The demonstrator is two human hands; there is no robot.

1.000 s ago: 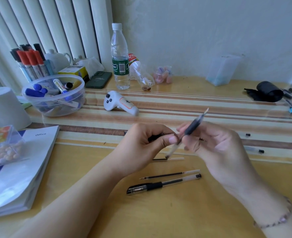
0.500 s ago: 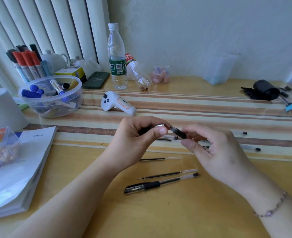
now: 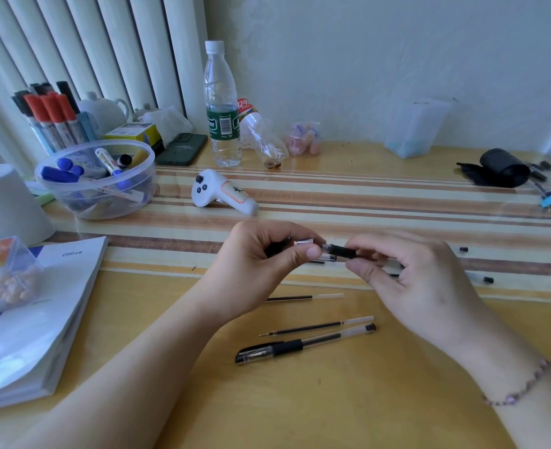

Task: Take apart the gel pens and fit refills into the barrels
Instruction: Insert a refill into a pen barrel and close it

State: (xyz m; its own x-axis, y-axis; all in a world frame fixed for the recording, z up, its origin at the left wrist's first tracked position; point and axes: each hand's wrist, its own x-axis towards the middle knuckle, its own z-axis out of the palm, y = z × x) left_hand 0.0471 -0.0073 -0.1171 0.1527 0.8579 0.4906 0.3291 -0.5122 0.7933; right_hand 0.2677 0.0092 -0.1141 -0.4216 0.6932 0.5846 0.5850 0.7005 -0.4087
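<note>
At a striped wooden desk (image 3: pixel 381 196), a person works a gel pen (image 3: pixel 340 251) at centre frame. The left hand (image 3: pixel 261 264) pinches the silver tip piece (image 3: pixel 303 243); the right hand (image 3: pixel 413 280) grips the pen's black-sleeved barrel. Below centre lie an assembled capped pen (image 3: pixel 303 346) and, just above it, two loose refills (image 3: pixel 316 327). Further pen parts sit at right of centre, partly hidden by the right hand. The small tip piece looks likeliest to slip from the fingertips and roll among the loose parts; a skewed meeting of tip and barrel could also bend the refill inside.
</note>
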